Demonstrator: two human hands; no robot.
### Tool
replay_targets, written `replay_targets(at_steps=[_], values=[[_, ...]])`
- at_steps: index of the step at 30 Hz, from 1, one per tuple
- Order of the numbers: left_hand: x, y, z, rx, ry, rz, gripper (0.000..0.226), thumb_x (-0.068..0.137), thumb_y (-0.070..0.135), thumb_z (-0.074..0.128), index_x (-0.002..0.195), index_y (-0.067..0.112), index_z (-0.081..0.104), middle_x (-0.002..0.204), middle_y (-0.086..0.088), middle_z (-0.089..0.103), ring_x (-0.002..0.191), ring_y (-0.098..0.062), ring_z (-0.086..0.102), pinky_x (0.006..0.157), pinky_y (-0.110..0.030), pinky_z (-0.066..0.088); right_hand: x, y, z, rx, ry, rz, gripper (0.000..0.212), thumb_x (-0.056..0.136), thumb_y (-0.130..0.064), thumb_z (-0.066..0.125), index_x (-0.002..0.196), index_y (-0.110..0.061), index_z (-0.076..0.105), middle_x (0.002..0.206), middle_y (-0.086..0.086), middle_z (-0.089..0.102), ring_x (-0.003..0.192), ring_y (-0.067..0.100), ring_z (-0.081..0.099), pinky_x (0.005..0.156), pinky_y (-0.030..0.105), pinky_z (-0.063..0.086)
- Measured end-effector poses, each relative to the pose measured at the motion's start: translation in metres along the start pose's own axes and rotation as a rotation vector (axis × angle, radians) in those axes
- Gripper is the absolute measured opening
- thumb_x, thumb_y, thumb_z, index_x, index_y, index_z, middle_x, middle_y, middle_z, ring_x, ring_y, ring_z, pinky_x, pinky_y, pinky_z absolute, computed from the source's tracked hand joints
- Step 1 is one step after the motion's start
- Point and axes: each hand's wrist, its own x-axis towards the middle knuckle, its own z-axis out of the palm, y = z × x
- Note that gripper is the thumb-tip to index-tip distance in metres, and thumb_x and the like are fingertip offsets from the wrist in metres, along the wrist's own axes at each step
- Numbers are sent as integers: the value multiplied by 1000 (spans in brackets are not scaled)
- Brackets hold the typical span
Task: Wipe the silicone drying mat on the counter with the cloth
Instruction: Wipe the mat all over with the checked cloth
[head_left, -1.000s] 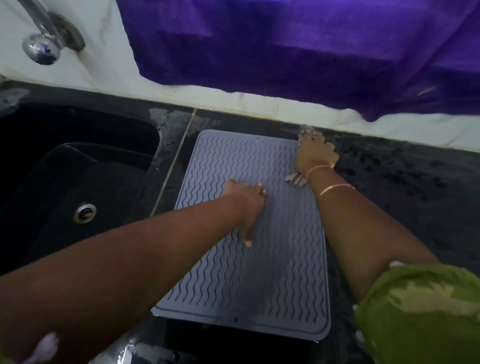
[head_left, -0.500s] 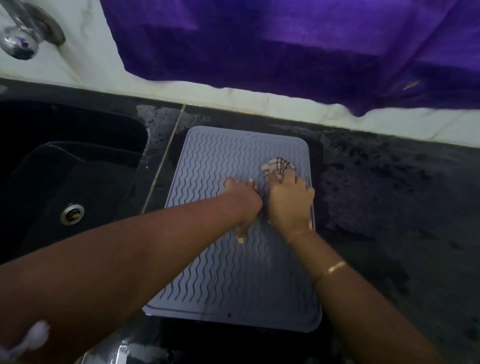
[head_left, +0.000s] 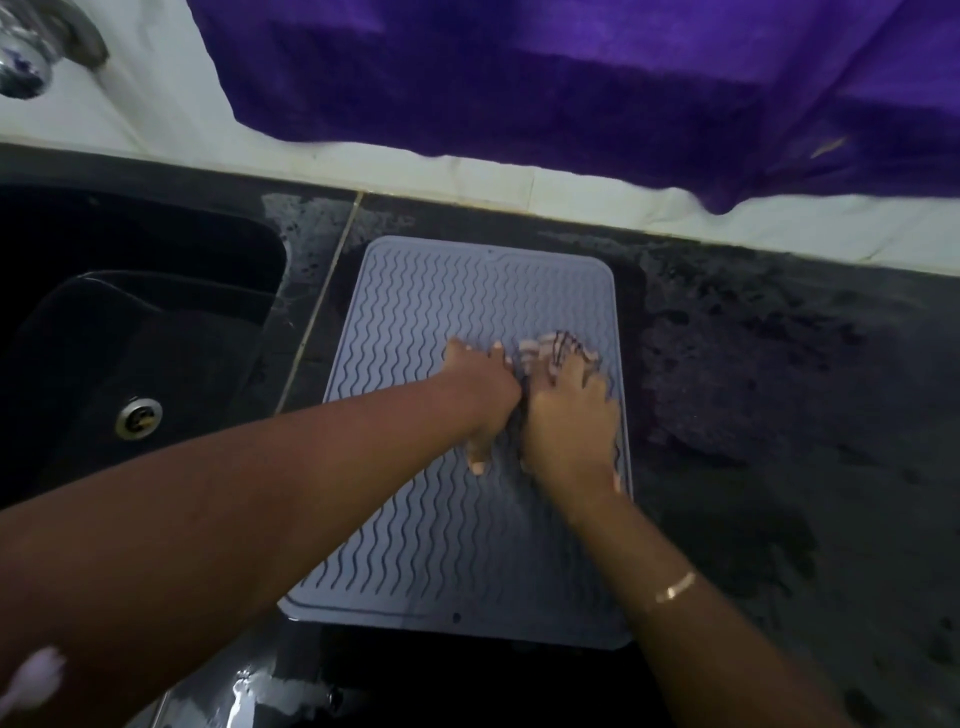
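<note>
Two hands on the mat, side by side, nearly touching. Grey silicone drying mat lies flat on the dark counter, long side running away from the person, wavy ridges across its surface, raised rim all round. Its left edge sits just beside the black sink; far edge near the white wall strip.

Left hand is pressed palm-down on the mat around its middle, fingers spread flat, thumb pointing back toward the person; it grips nothing, just pins the mat. Right hand is just to its right, near the mat's right edge, pressing down on the cloth. Cloth is pale with dark stripes, bunched, peeking out past the fingertips on the far side and a bit by the wrist; most of it hidden under the palm. Fingers curled over it, so held and pressed against the mat. Hand is blurred.

Thin gold bangle on the right forearm. Counter right of the mat looks wet and blotchy. Drain shows in the sink bottom. Chrome tap at top left corner, blurred. Purple fabric hangs over the wall behind.
</note>
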Motion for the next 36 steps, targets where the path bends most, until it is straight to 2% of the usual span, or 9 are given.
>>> replay_targets(at_steps=[2, 4, 9, 13, 19, 23, 30, 32, 36], values=[[1, 1, 0, -12, -2, -10, 123, 69, 50, 78, 152, 7, -2, 159, -17, -8, 146, -38, 7, 115, -56, 11, -11, 1, 10, -20, 70, 28, 42, 68, -16, 72, 110, -13, 67, 100, 17, 62, 85, 37, 62, 61, 38, 52], [1, 2, 1, -16, -9, -8, 123, 70, 49, 78, 152, 7, -3, 159, -18, -9, 146, -39, 6, 115, -56, 11, 9, 7, 15, 31, 104, 22, 37, 72, -14, 69, 110, -12, 67, 101, 19, 62, 86, 39, 62, 59, 39, 53], [2, 1, 3, -6, -7, -19, 126, 69, 50, 78, 152, 7, -6, 159, -18, -9, 146, -39, 6, 116, -57, 12, 98, 11, 7, 107, 133, 15, 44, 89, -6, 46, 134, -8, 47, 131, 25, 47, 115, 45, 49, 81, 49, 50], [6, 1, 5, -7, -23, -32, 126, 70, 53, 76, 151, 6, -8, 159, -17, -11, 145, -41, 6, 115, -58, 10, 130, 15, -9, 210, 9, 91, 39, 89, -9, 50, 128, -11, 51, 139, 20, 36, 122, 42, 43, 89, 47, 48], [2, -4, 8, -58, 28, -21, 123, 67, 54, 77, 153, 13, -2, 160, -12, -8, 146, -36, 8, 116, -59, 11, 13, 18, -11, 208, -58, -60, 40, 87, -15, 51, 128, -13, 52, 129, 21, 41, 109, 42, 50, 82, 43, 48], [3, -2, 11, -80, 18, -41, 129, 67, 56, 77, 152, 11, -9, 160, -11, -12, 147, -36, 7, 115, -59, 11, -69, 17, -17, 238, -170, -116, 47, 87, -14, 49, 134, -19, 49, 132, 15, 39, 105, 40, 52, 81, 41, 48], [-1, 2, 12, -116, 22, -84, 127, 70, 53, 76, 151, 10, -12, 160, -7, -15, 147, -36, 6, 114, -61, 12, -117, 25, -8, 325, -278, -114, 41, 86, -19, 51, 125, -28, 60, 126, 8, 48, 108, 31, 56, 84, 33, 50], [-6, 4, 16, -119, 36, -94, 121, 73, 52, 75, 153, 12, -5, 161, -4, -9, 146, -34, 11, 113, -61, 16, -116, 25, -8, 340, -242, -81, 38, 89, -20, 50, 126, -28, 60, 127, 9, 48, 108, 30, 56, 83, 33, 49], [-19, 16, 31, -127, 197, -99, 77, 81, 38, 74, 143, 14, 36, 148, -3, 39, 136, -28, 36, 111, -51, 25, -87, 19, -12, 278, -47, 42, 37, 96, -26, 42, 132, -25, 52, 127, 14, 50, 106, 34, 57, 81, 35, 49]])
